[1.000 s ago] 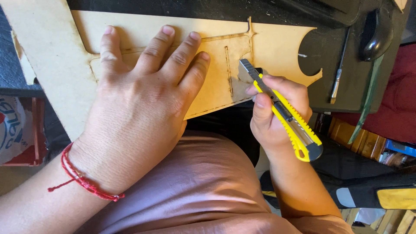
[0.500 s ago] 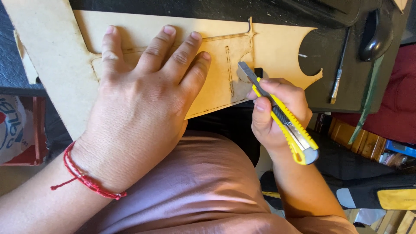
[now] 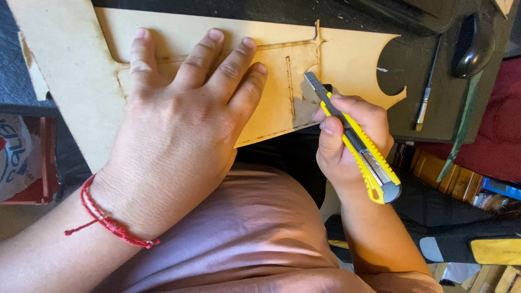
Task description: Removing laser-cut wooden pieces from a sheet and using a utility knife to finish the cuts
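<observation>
Counter: dark top, taken as the landmark.
- Thin brush with metal ferrule, lying on the counter near its right part, roughly upright in the view.
- Black computer mouse, on the counter just right of the brush, toward the far corner.
- Green strip, slanting along the counter's right edge.
- Dark red cloth, beyond the counter's right edge.
- Wooden pieces, below the counter's near right edge.
- Red crate, left of the counter, lower down.
</observation>
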